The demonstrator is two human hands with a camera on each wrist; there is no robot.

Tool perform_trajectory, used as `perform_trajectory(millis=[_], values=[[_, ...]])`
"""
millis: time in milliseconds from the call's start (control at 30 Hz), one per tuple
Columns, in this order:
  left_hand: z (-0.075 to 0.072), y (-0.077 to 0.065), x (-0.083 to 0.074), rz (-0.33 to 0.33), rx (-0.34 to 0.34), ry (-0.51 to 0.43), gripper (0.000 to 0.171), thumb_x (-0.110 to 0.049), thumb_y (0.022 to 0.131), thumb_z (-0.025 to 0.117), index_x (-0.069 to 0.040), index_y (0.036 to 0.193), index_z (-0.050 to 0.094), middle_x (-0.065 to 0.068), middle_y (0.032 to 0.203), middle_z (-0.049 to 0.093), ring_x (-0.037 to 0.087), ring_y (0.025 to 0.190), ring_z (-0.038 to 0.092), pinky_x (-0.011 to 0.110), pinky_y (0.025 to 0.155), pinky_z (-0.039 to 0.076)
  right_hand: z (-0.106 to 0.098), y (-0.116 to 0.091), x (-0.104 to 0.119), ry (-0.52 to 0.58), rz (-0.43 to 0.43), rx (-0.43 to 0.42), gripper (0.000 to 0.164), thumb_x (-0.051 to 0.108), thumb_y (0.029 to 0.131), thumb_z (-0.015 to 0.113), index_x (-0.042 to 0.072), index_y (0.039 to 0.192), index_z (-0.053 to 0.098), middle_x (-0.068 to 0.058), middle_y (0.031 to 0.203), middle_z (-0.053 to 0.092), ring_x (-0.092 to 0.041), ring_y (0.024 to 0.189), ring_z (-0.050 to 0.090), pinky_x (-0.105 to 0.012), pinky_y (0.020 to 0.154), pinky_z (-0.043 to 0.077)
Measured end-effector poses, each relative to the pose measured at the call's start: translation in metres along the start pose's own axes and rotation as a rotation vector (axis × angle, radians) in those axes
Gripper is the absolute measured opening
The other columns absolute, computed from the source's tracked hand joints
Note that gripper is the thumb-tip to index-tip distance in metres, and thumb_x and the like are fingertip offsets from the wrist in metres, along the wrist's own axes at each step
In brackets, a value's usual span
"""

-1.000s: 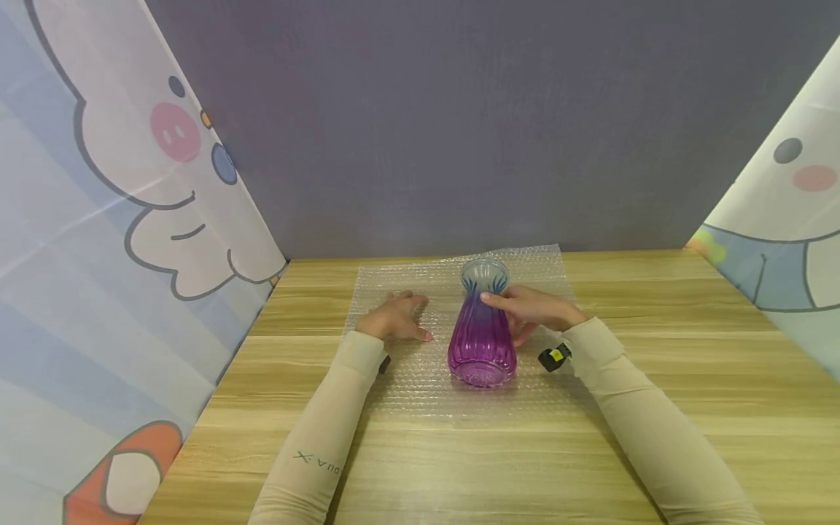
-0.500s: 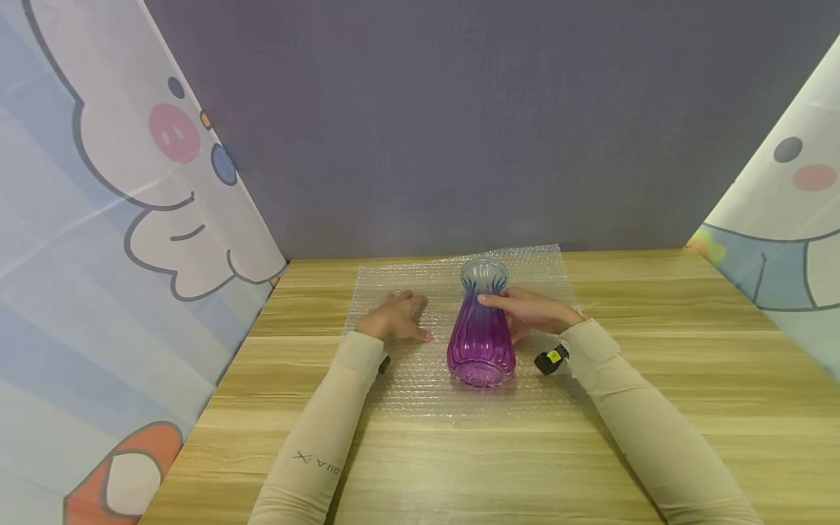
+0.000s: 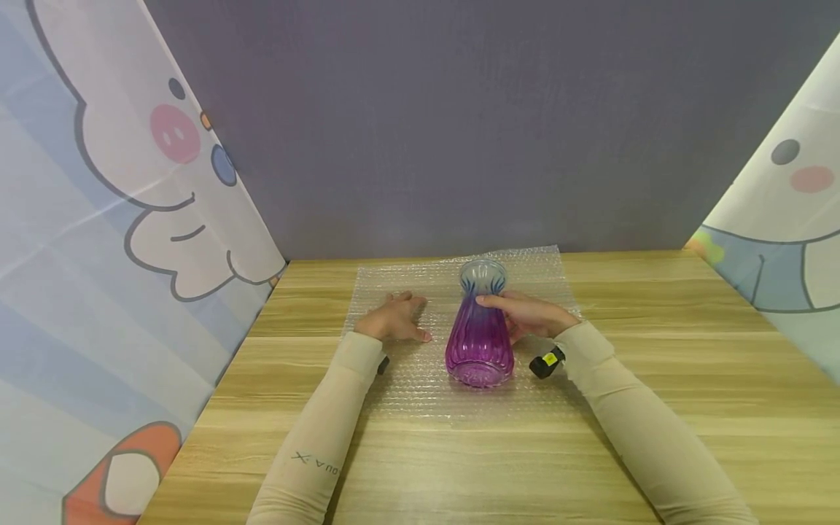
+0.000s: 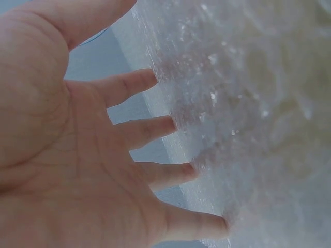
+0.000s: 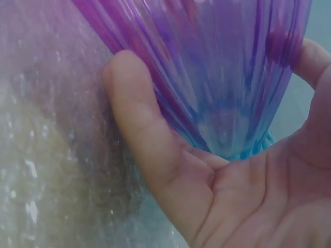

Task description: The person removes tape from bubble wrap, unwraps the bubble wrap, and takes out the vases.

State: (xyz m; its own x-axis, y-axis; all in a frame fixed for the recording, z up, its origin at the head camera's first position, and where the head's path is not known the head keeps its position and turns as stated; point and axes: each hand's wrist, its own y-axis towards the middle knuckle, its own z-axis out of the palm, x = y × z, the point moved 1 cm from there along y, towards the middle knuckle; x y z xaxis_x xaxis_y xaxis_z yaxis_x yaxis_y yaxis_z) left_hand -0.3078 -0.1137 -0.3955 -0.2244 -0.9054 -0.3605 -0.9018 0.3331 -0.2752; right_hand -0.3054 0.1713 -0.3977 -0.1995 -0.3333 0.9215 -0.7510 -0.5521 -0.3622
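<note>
Nearest me is the bare front of the pale wood-grain table, with the cream left sleeve and right sleeve reaching over it. By the right cuff sits a small black wrist unit with a yellow label.

Beyond that, the ribbed purple-to-blue glass vase looks to lie on its side over the clear bubble-wrap sheet, broad base towards the person, mouth away. I can't tell whether it bears fully on the sheet. The right hand grips it below the neck, thumb on top, fingers round the far side. I'd want that hold firm but gentle: smooth glass may roll or slip, and the heavy end is the base.

To the vase's left, the left hand is spread, fingertips touching the wrap. Light, even pressure should pin the sheet without crumpling it.

Past the sheet's far edge stands the plain grey wall.
</note>
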Motion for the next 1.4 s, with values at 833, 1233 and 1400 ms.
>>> perform_trajectory(millis=[833,1233,1400], values=[[-0.0001,0.0006,0.0007,0.003,0.005,0.008,0.092,-0.051,0.085,0.079,-0.026,0.161,0.033,0.011,0.173,0.013,0.052,0.156,0.004,0.086,0.11,0.01,-0.0001,0.0032,0.0017,-0.02,0.01,0.01,0.06,0.047,0.106,0.041,-0.004,0.136,0.053,-0.009,0.107,0.074,-0.024,0.094,0.074,-0.052,0.085,0.061],[-0.0005,-0.0001,-0.0008,-0.002,0.006,0.006,0.092,-0.05,0.085,0.079,-0.026,0.161,0.033,0.011,0.173,0.012,0.05,0.157,0.004,0.085,0.111,0.011,0.0015,0.0009,0.0039,-0.012,0.005,-0.005,0.061,0.047,0.106,0.042,-0.006,0.138,0.049,-0.013,0.112,0.074,-0.025,0.095,0.075,-0.054,0.089,0.06],[-0.0003,-0.0001,-0.0007,-0.005,0.008,0.007,0.092,-0.051,0.085,0.079,-0.026,0.161,0.034,0.01,0.173,0.012,0.05,0.157,0.003,0.085,0.111,0.01,0.0016,0.0006,0.003,-0.005,-0.002,-0.013,0.063,0.045,0.106,0.044,-0.002,0.146,0.042,-0.023,0.134,0.064,-0.027,0.109,0.07,-0.058,0.096,0.056]])
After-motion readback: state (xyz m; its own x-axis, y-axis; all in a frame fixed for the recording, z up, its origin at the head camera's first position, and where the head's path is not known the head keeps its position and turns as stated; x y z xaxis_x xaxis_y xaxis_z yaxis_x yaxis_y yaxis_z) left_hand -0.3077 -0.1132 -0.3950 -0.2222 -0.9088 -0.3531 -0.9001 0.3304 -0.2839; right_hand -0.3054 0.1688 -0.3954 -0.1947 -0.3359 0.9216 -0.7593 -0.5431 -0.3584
